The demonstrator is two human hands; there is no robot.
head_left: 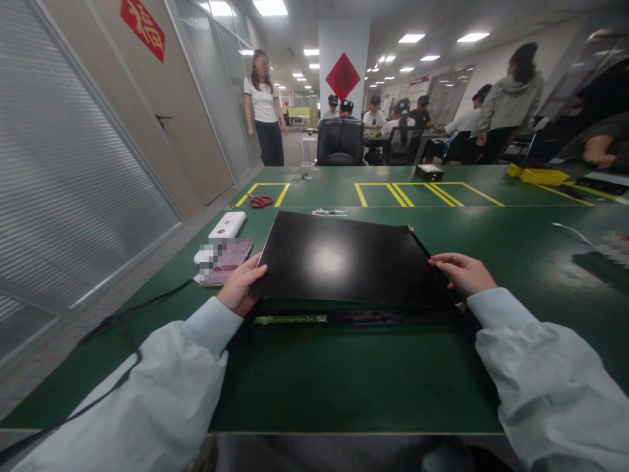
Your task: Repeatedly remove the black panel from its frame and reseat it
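Note:
A flat black display panel (344, 259) is tilted up over the green table, with a bright reflection on its face. My left hand (242, 283) grips its left edge, thumb on the front. At the right side, my right hand (462, 270) is closed in a pinch on a thin black strip (421, 245) running along the panel's edge; whether the panel's edge is also in the pinch, I cannot tell. Beneath the panel's near edge lies a long narrow green circuit board (289, 320) in a dark strip. The panel's back is hidden.
Red-handled scissors (261, 201), a white power bank (227, 225) and a phone (228, 262) are on the left of the green table (354, 387). Small white pieces (329, 212) lie behind the panel. Farther off are a small black box (429, 172) and a yellow tray (538, 175). People are beyond.

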